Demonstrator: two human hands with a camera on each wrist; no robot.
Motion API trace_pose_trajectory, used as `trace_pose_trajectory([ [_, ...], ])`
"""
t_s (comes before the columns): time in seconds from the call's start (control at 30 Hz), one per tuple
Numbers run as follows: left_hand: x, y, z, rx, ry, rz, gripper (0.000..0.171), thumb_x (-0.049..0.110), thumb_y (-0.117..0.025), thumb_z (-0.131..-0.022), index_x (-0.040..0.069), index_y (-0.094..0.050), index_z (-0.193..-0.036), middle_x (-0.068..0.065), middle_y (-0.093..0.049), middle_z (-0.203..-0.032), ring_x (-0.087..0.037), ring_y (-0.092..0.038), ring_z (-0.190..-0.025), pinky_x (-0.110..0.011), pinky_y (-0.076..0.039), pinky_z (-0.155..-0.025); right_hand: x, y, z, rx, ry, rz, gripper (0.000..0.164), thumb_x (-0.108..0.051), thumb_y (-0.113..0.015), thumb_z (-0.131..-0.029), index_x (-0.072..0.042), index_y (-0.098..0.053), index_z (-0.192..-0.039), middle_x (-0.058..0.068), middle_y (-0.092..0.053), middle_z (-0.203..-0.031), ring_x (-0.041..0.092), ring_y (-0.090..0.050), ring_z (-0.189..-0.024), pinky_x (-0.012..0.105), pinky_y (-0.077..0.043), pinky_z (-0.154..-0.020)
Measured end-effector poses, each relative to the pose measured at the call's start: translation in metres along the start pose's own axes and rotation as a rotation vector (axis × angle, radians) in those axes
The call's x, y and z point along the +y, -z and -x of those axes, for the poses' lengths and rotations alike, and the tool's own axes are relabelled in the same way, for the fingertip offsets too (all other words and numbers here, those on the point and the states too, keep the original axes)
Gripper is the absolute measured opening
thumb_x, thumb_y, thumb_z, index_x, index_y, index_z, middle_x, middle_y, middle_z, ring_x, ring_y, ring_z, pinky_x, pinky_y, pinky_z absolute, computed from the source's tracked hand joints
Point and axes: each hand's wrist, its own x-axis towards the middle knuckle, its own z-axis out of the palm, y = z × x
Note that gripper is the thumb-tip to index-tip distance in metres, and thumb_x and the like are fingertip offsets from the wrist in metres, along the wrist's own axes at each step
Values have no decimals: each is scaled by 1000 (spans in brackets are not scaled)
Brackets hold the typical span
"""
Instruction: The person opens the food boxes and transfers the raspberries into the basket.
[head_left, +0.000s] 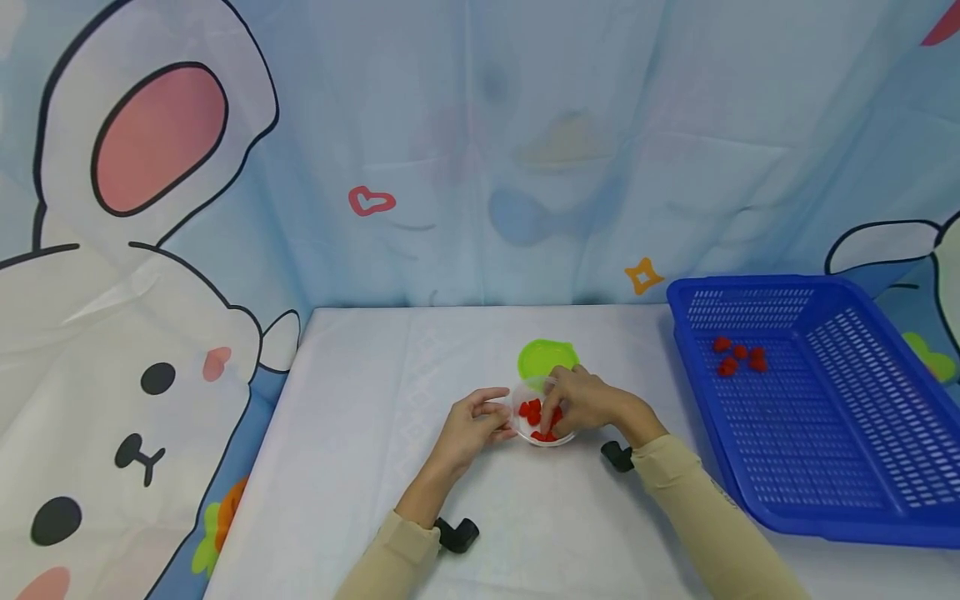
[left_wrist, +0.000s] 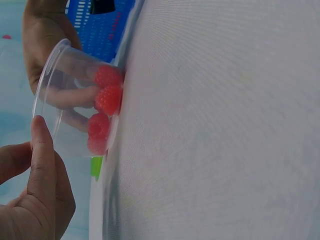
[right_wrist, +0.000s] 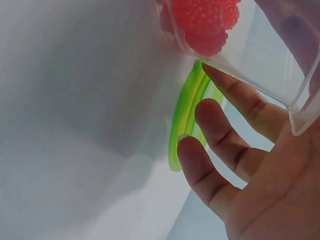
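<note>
A clear plastic cup (head_left: 546, 442) stands on the white table with several red raspberries (left_wrist: 108, 100) at its bottom. My left hand (head_left: 475, 427) is at the cup's left side, a fairly straight fingertip touching the wall near the rim. From the right, my right hand (head_left: 585, 398) reaches over the rim, with fingers down inside among the raspberries; I cannot tell whether they pinch one. Its other fingers (right_wrist: 212, 120) stay outside the cup, spread and slightly bent. A bright green lid (head_left: 546, 357) lies just behind the cup.
A large blue plastic basket (head_left: 847, 525) stands on the right side of the table, with several more raspberries (head_left: 738, 353) near its back left. Behind the table hangs a printed cloth (head_left: 465, 150). Black wrist-camera mounts (head_left: 457, 535) stick out beside both sleeves.
</note>
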Motion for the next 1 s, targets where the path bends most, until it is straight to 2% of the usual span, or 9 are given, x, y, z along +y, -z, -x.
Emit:
trace_pose_trajectory([
  [0.17,1,-1,0,-2,0,2,35,-2,-65,-96,-1,-60,-131,-15,-62,-103,-18,-64,-83,-36,-62,-79,-1,0,0,-1,5,17,25,-15,-88,-75,-37,-78,-72,8,-56,-118,29,-42,-108,38,-46,-78],
  [0.3,1,-1,0,-6,0,5,36,-2,-64,-96,-1,-60,-132,-15,-62,-103,-18,-65,-83,-36,-62,-80,3,0,1,14,36,-9,25,-13,-87,-76,-36,-78,-73,9,-56,-120,31,-42,-111,41,-47,-81],
  [0.47,2,-1,0,-5,4,-1,36,-2,-65,-96,-1,-60,-132,-15,-62,-103,-18,-65,-83,-35,-62,-79,11,-3,3,47,124,-124,21,-11,-84,-78,-31,-78,-77,9,-55,-116,33,-42,-113,45,-46,-85],
  [0.63,2,-1,-1,-6,-2,-2,36,-2,-64,-96,-1,-60,-132,-16,-63,-103,-18,-65,-83,-35,-62,-79,22,-9,3,105,210,-272,17,-8,-81,-81,-25,-78,-82,5,-55,-107,29,-43,-108,43,-44,-85],
  [0.77,2,-1,-1,-6,-5,6,36,-3,-63,-96,-2,-59,-132,-17,-62,-103,-18,-65,-83,-35,-62,-79,27,-13,6,154,216,-381,16,-6,-78,-83,-21,-79,-86,6,-57,-107,30,-43,-111,48,-43,-91],
  [0.9,2,0,0,-4,-1,15,36,-3,-64,-96,-2,-59,-132,-18,-62,-104,-18,-65,-81,-36,-62,-79,29,-15,10,187,171,-450,11,-9,-78,-85,-20,-79,-90,11,-56,-115,33,-41,-119,57,-40,-98],
  [1.0,1,1,0,-4,-1,19,36,-3,-65,-96,-2,-60,-131,-18,-62,-103,-19,-65,-81,-36,-62,-79,31,-17,13,225,130,-469,10,-13,-79,-86,-21,-79,-92,13,-55,-120,33,-41,-121,55,-42,-96],
])
